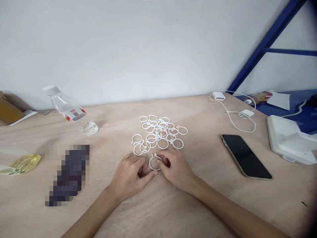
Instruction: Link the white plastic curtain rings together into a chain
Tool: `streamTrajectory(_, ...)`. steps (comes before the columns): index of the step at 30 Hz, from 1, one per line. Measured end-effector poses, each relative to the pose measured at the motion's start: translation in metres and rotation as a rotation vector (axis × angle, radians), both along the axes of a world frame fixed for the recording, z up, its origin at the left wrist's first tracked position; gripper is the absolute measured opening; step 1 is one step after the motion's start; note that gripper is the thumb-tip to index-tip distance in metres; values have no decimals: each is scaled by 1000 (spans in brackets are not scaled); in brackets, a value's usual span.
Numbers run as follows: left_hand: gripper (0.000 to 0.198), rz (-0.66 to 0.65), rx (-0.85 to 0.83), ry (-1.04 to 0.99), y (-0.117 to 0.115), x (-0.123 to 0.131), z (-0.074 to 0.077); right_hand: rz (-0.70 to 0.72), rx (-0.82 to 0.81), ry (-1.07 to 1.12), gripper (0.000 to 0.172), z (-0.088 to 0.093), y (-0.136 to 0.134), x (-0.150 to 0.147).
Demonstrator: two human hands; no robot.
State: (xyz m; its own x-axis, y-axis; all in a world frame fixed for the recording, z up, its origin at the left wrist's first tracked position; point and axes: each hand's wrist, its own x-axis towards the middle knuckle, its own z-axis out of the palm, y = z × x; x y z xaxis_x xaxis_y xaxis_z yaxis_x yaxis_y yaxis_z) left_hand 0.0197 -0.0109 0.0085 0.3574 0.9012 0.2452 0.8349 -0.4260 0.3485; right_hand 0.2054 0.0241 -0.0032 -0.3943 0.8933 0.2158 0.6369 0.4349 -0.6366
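Note:
A pile of several white plastic rings (159, 132) lies in the middle of the wooden table (158, 205). Just in front of the pile, one white ring (154, 163) sits between my two hands. My left hand (131, 177) rests on the table with its fingers curled, its fingertips at the ring's left side. My right hand (174, 168) pinches the ring's right edge with thumb and forefinger.
A clear water bottle (71, 112) lies at the back left, a yellowish plastic packet (22, 162) at the far left, a blurred dark object (69, 173) beside it. A black phone (246, 156) lies right, with white chargers and cable (237, 115) and a white device (289, 138) beyond.

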Motion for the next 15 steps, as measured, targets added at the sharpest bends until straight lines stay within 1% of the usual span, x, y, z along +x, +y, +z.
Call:
streamTrajectory(2,39,18,24,20,4,1,-5,-25,-40,26,15,-3,1,0)
streamTrajectory(3,39,19,30,26,4,1,-7,-37,-55,41,14,-4,1,1)
streamTrajectory(7,27,-25,-11,-37,2,0,-9,-83,-136,156,10,-2,-2,-1)
streamTrajectory(10,22,0,-75,-153,0,-1,-7,-95,-312,306,7,1,-5,-3)
streamTrajectory(12,20,36,-123,-232,0,-2,-6,-85,-444,404,10,3,-8,-5)
streamTrajectory(15,21,47,-197,-348,2,-4,-6,-54,-543,482,15,5,-12,-6)
